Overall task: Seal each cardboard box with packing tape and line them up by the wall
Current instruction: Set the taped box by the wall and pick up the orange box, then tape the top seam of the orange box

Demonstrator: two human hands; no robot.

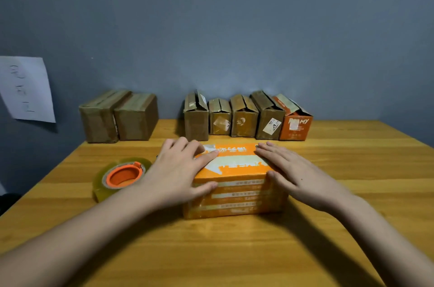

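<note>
Pressing down w/ both palms, the person has the orange box (234,181) pinned at table centre. Left hand (182,169) lies flat over the box's 9 o'clock edge, fingers straight and spread wide across the top, thumb hooked down onto the near face. Right hand (291,169) mirrors it at the 3 o'clock edge: fingers straight, close together, pointing to 11 o'clock over the lid, thumb on the near face. Neither hand curls round anything.

Box top shows a glossy strip of clear tape running lengthwise btwn the two hands; flaps look closed. Printed text on it is too blurred to read.

Tape roll (122,177), clear w/ an orange core, lies flat on the table (234,251) at 9 o'clock of the box, just beside the left wrist, not touching the box.

At 12 o'clock, by the grey-blue wall (234,28), boxes stand in two groups. Two brown boxes (119,117) at approx 10 o'clock, side by side and touching, wrapped in tape. Then a gap. Then a row of four brown boxes (231,117) at 12 to 1 o'clock, packed tight, top flaps partly lifted. At the row's right end, touching it, a small orange box (294,122), flap also up.

Sheet of paper (25,89) is stuck on the wall at 9 o'clock, far left, handwriting illegible.
</note>
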